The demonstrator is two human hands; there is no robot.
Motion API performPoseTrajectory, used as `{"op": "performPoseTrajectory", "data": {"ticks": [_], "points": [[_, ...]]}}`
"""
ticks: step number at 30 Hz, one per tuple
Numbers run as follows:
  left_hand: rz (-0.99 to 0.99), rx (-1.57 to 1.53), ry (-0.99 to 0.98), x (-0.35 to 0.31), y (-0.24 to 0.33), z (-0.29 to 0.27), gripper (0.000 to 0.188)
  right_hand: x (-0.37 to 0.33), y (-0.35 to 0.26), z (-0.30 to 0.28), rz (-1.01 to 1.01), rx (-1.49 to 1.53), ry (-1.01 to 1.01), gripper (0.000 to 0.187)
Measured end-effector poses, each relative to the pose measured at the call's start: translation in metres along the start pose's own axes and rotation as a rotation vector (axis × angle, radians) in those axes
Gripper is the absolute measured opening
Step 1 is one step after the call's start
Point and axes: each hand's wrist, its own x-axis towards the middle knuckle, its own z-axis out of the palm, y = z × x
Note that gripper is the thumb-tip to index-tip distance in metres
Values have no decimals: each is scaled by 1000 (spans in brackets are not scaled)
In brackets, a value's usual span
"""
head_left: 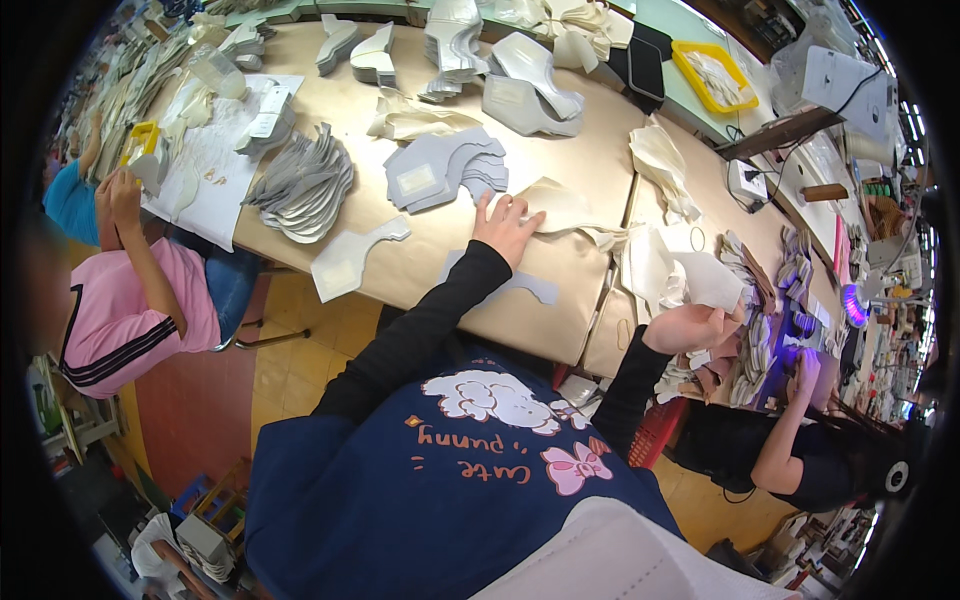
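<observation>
Matt, cloth-like grey pieces and cream pieces are set off by a smooth, paper-covered table.
A soft sheen is given to the table's brown paper by the light, while a flatter, creased finish is shown by the white sheet. Rough, layered edges are formed in the fanned grey stack. Smooth, moulded plastic is suggested by the yellow basket and the red basket. Matt knit-like cloth is seen in the black sleeve, and smooth printed motifs are carried by the navy cloth top. Light is dully reflected by the yellow floor tiles.
</observation>
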Motion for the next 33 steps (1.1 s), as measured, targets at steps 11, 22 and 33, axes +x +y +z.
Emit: {"op": "performPoseTrajectory", "data": {"ticks": [11, 22, 33], "points": [[-657, -1711, -215, -61, 3, -77, 43, -84, -45, 53, -192, -235, -1484, 26], [-796, -1694, -313, -132, -47, -85, 37, -111, -16, 68, 901, -42, -1642, 22], [-1017, -1464, -212, -146, -53, -80, 40, -122, 7, 67, 1174, -160, -1560, 27]]}}
